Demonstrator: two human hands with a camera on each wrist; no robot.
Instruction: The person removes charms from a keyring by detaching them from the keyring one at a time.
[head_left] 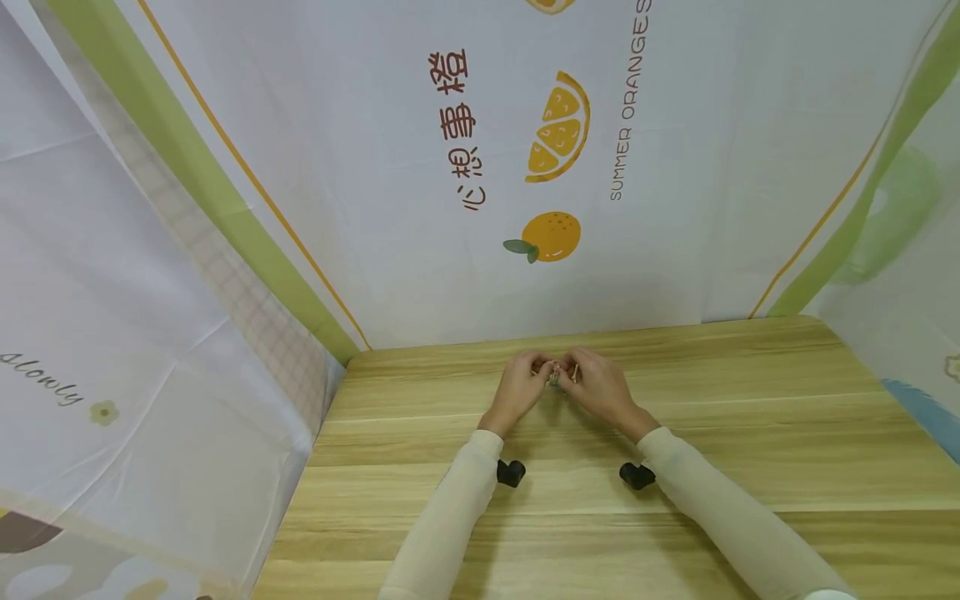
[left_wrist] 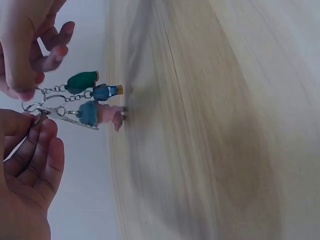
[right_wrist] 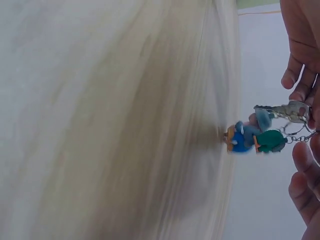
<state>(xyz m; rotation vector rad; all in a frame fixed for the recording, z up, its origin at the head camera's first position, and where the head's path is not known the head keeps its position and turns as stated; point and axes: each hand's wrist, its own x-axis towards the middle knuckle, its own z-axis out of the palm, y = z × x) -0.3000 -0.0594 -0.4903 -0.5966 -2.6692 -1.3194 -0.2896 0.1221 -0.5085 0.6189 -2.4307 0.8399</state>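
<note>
Both hands meet at a bunch of small charms on a metal key ring (left_wrist: 34,107), held up near the far side of the table. My left hand (head_left: 519,385) pinches the ring between thumb and fingers. Opposite it, my right hand (head_left: 602,387) grips the ring from the other side, thumb and fingertips right at the metal. From short chains hang a green charm (left_wrist: 82,82), a blue figure charm (left_wrist: 104,92) and a teal-and-pink figure charm (left_wrist: 89,113). A silver key (right_wrist: 294,111) hangs beside them, near the left fingers. The charms dangle close over the wood.
Beneath the hands spreads a wood-grain table (head_left: 570,517). A white cloth backdrop (head_left: 337,125) with printed oranges rises behind its far edge, and more printed cloth hangs at both sides. Black wrist cameras (head_left: 512,473) stick out from the inner side of each sleeve.
</note>
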